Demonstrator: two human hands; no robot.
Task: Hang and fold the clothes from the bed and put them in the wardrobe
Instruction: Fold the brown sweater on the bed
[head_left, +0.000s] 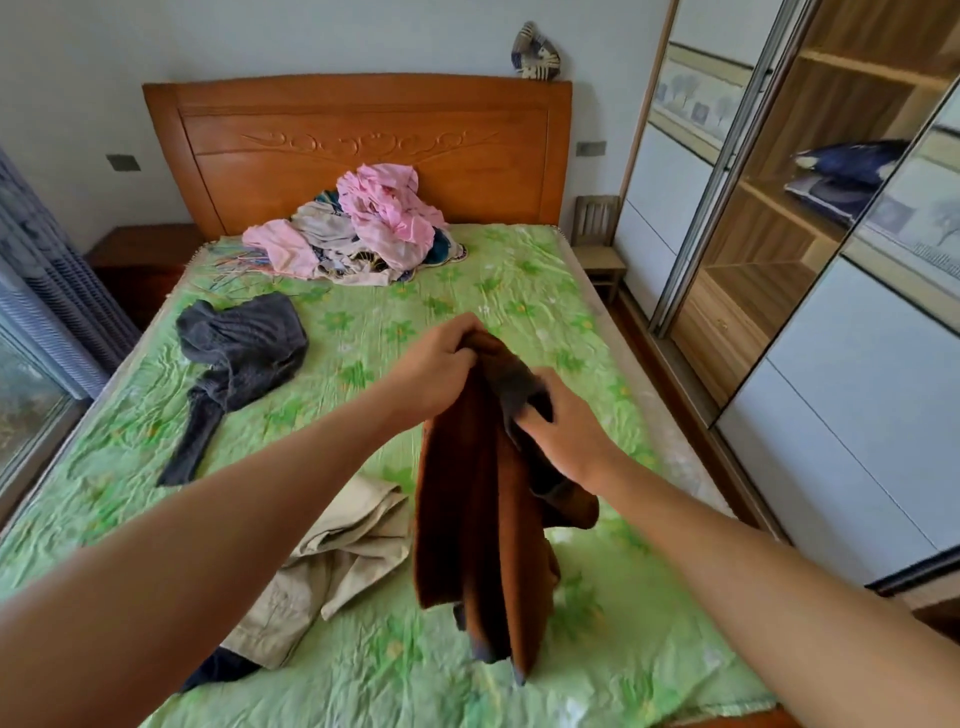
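A brown garment with a dark grey inner part hangs in the air over the green bed. My left hand grips its top edge. My right hand pinches the dark grey part just to the right. Its lower end reaches down near the sheet. Beige trousers lie crumpled under my left forearm. A dark grey knit garment is spread on the left side of the bed. A heap of pink and mixed clothes sits at the headboard. The wardrobe stands open on the right.
Several thin hangers lie left of the heap. Folded dark blue items rest on a wardrobe shelf. A small wooden chair stands between bed and wardrobe. A window with grey curtains lines the left wall.
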